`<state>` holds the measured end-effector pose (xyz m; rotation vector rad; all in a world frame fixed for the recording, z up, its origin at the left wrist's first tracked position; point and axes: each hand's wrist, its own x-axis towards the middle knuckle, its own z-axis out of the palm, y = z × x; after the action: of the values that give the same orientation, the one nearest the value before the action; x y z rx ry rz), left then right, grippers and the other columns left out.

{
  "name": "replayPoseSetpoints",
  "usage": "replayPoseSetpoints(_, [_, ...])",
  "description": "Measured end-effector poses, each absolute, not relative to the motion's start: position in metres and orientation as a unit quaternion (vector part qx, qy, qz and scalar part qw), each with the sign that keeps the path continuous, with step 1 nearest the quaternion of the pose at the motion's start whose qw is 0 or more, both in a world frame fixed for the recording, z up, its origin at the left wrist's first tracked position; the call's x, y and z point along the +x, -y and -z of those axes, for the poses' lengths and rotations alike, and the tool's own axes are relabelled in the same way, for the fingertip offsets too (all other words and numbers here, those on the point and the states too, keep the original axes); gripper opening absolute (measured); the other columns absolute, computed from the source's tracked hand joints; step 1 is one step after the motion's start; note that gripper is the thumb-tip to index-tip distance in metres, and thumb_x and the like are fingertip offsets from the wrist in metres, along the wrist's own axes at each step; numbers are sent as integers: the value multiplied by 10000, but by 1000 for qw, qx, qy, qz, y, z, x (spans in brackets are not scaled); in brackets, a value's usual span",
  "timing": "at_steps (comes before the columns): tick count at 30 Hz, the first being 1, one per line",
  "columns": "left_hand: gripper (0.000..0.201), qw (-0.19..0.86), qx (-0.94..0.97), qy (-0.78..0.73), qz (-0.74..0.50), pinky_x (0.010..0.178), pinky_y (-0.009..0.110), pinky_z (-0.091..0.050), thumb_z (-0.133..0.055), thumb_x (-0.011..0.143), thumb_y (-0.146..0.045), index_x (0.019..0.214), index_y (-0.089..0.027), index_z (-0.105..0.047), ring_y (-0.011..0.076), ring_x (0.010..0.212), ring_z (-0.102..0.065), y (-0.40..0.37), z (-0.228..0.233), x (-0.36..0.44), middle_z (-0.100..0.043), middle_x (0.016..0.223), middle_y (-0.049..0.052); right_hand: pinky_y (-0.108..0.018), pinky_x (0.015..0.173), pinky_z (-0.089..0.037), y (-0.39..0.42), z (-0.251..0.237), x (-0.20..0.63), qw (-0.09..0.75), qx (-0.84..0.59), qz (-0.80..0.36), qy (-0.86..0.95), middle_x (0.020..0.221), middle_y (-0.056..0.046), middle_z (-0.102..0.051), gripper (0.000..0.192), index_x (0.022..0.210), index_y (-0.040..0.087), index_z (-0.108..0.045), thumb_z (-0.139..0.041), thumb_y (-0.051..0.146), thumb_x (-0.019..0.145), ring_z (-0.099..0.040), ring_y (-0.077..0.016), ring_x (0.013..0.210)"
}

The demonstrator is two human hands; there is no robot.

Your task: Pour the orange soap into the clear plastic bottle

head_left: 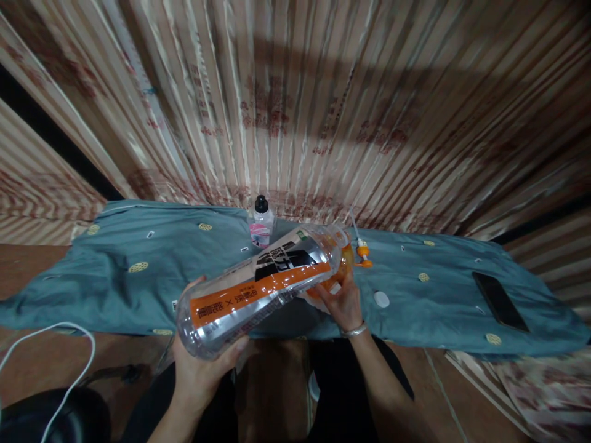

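Observation:
My left hand (203,369) is wrapped round the base of a large clear plastic drink bottle (258,286) with an orange and silver label. The bottle is tilted, its uncapped neck up to the right over an orange bottle (344,264). My right hand (341,301) grips that orange bottle, which is partly hidden behind the big one. Whether liquid passes between them I cannot tell. Right of them lies an orange and white pump top (364,252) with a clear tube. A white round cap (381,299) rests near my right hand.
A small clear bottle with a black cap (261,221) stands behind the big bottle. A dark phone (499,301) lies at the right on the blue-green cloth (443,295). Pleated curtains (295,111) hang behind. A white cable (90,344) loops at lower left.

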<state>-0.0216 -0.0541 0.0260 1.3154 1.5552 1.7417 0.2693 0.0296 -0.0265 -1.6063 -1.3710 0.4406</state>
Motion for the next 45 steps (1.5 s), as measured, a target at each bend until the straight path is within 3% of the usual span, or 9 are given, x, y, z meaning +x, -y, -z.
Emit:
replayPoseSetpoints(2, [1125,230,478,-568,-629,1154,605,-663,-1066,646,-676,1575,-210,-636,408,1206,-838,54,-24,-24,-836,1278,130,-522,810,-717,-29,26,269,475,-655,-186,557,1083,-190,-893,862,1337,194,-679,-813,850,794,-887,-440,987])
replayPoseSetpoints(6, [1119,232,500,-562,-617,1091,608,-695,-1106,571,-606,1511,-192,-661,425,1167,-849,53,-24,-24,-834,1257,142,-557,862,-735,-30,26,268,478,-649,-192,560,1143,-182,-899,873,1396,196,-665,-800,821,802,-893,-441,1022])
replayPoseSetpoints(7, [1136,236,492,-563,-621,1059,593,-709,-1105,575,-628,1523,-190,-658,417,1147,-851,54,-25,-22,-830,1262,144,-568,877,-737,-30,26,268,476,-648,-189,563,1154,-181,-899,876,1410,194,-660,-797,817,809,-894,-440,1032])
replayPoseSetpoints(10, [1189,251,435,-576,-645,1165,586,-658,-1059,613,-767,1571,-200,-642,406,1247,-817,56,-31,-9,-795,1342,144,-584,914,-740,-30,27,268,477,-642,-180,573,1188,-188,-898,862,1434,191,-647,-788,802,842,-894,-440,1075])
replayPoseSetpoints(15, [1214,256,424,-578,-649,1226,611,-612,-1038,600,-841,1548,-188,-651,402,1256,-803,58,-38,3,-796,1345,156,-570,888,-741,-30,27,268,476,-648,-193,562,1176,-204,-901,827,1344,209,-659,-794,832,817,-895,-452,1077])
replayPoseSetpoints(23, [1208,250,425,-584,-645,1065,554,-699,-1017,602,-878,1529,-203,-637,378,1158,-838,57,-41,2,-815,1296,146,-576,872,-727,-30,26,268,475,-653,-208,553,1055,-144,-894,744,1287,223,-660,-799,769,802,-892,-439,990])
replayPoseSetpoints(26, [1212,253,430,-580,-643,1015,533,-717,-1016,606,-875,1535,-200,-627,368,1106,-852,57,-41,1,-825,1251,135,-574,864,-726,-30,26,268,479,-653,-200,551,1069,-172,-895,779,1294,211,-660,-811,785,789,-890,-447,986])
replayPoseSetpoints(32, [1155,254,433,-573,-648,1019,537,-716,-1055,628,-773,1533,-204,-618,376,1114,-858,57,-38,0,-840,1243,137,-546,751,-721,-30,25,268,489,-646,-180,557,1010,-179,-897,836,1260,211,-693,-781,898,793,-887,-439,902])
replayPoseSetpoints(45, [1102,265,427,-553,-665,956,459,-722,-1037,694,-746,1553,-207,-607,328,1027,-866,58,-37,9,-836,1176,101,-562,792,-730,-29,27,274,478,-652,-176,562,1009,-182,-896,877,1251,198,-699,-775,932,776,-890,-446,918])
